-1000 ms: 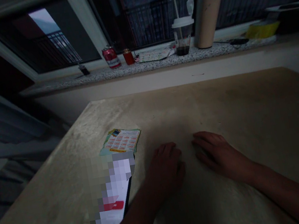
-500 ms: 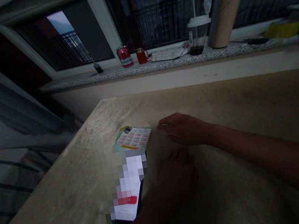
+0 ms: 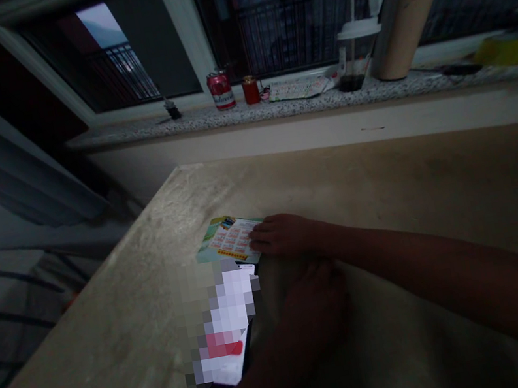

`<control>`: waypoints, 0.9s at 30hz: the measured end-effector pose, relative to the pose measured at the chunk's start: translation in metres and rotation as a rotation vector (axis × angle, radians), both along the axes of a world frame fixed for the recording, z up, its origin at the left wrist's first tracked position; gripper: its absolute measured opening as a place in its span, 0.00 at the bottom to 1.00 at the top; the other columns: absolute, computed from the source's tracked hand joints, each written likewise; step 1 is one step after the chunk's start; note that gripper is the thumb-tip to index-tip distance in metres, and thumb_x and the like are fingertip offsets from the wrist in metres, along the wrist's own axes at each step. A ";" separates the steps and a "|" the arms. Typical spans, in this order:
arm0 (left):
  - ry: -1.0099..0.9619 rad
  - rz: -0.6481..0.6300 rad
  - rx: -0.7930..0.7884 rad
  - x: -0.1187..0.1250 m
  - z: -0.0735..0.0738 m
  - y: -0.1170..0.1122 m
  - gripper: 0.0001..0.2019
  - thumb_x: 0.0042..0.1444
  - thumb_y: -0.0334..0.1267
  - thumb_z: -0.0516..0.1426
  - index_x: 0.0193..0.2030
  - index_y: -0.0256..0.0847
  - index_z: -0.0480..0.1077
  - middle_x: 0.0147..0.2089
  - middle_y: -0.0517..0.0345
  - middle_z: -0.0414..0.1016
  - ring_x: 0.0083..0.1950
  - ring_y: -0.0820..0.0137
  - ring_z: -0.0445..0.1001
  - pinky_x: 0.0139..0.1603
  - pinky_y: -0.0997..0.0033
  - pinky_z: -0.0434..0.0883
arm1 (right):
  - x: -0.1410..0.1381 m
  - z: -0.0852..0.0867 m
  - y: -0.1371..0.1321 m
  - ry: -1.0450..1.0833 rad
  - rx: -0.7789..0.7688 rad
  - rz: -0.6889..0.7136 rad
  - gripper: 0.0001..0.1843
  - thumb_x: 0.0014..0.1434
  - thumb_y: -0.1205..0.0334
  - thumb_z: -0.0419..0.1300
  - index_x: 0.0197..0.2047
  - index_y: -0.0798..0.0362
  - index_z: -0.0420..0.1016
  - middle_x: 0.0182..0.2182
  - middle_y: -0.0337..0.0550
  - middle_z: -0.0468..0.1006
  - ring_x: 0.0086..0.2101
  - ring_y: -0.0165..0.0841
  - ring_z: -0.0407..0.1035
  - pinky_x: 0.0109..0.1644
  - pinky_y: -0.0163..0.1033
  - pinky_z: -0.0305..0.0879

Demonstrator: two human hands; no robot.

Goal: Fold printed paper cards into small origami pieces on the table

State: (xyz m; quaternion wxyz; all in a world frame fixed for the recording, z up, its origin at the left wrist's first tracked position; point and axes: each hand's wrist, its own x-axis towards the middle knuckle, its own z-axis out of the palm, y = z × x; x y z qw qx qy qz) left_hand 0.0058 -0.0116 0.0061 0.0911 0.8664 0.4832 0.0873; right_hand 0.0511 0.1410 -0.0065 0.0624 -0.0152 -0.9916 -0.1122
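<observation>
Head view. My right hand (image 3: 282, 234) lies with outstretched fingers over the right edge of the printed cards (image 3: 232, 238), flat on the table (image 3: 376, 184) just beyond the phone (image 3: 233, 311). The thumb is hidden, so I cannot tell whether it pinches the edge. My left hand (image 3: 315, 297) is in deep shadow to the right of the phone; its fingers look bent, but whether they hold anything I cannot tell. Sound handling, in my judgement: light, level fingertip pressure, so that thin stock slides without buckling, and the left forearm clear of the phone. Materials: cards four-cornered, green, with a grid of red print and a yellow strip; phone a slim, dark-edged slab with a bright, partly masked screen; table top brownish, with a streaked sheen at left. Behind, the speckled sill (image 3: 197, 123) carries a red can (image 3: 221, 92), a lidded clear cup (image 3: 356, 58) and a round, tilted tube (image 3: 417, 8).
</observation>
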 end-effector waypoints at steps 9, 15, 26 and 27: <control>0.007 0.021 -0.017 0.001 0.005 -0.003 0.11 0.65 0.34 0.55 0.49 0.32 0.75 0.49 0.43 0.78 0.51 0.55 0.76 0.54 0.53 0.75 | 0.009 0.009 0.003 -0.094 0.048 -0.033 0.15 0.68 0.57 0.61 0.55 0.55 0.73 0.51 0.47 0.77 0.46 0.38 0.75 0.49 0.49 0.75; 0.002 0.031 -0.019 0.001 0.006 -0.004 0.12 0.65 0.34 0.54 0.50 0.32 0.74 0.53 0.42 0.77 0.54 0.55 0.75 0.58 0.53 0.74 | 0.022 0.019 0.000 -0.064 0.037 -0.056 0.09 0.70 0.67 0.56 0.46 0.55 0.78 0.47 0.49 0.82 0.44 0.39 0.74 0.43 0.43 0.68; -0.033 0.016 -0.022 0.001 0.012 -0.002 0.08 0.65 0.34 0.55 0.42 0.34 0.76 0.48 0.46 0.78 0.49 0.57 0.76 0.53 0.55 0.75 | 0.131 0.023 -0.027 0.080 0.022 -0.310 0.08 0.67 0.69 0.57 0.41 0.55 0.79 0.39 0.51 0.83 0.36 0.38 0.73 0.39 0.42 0.61; -0.036 0.016 -0.026 0.000 0.013 -0.002 0.09 0.65 0.34 0.54 0.41 0.35 0.75 0.46 0.46 0.78 0.47 0.58 0.77 0.51 0.55 0.76 | 0.143 0.023 -0.035 0.093 0.018 -0.341 0.08 0.67 0.69 0.57 0.40 0.55 0.79 0.39 0.51 0.83 0.36 0.39 0.73 0.39 0.43 0.62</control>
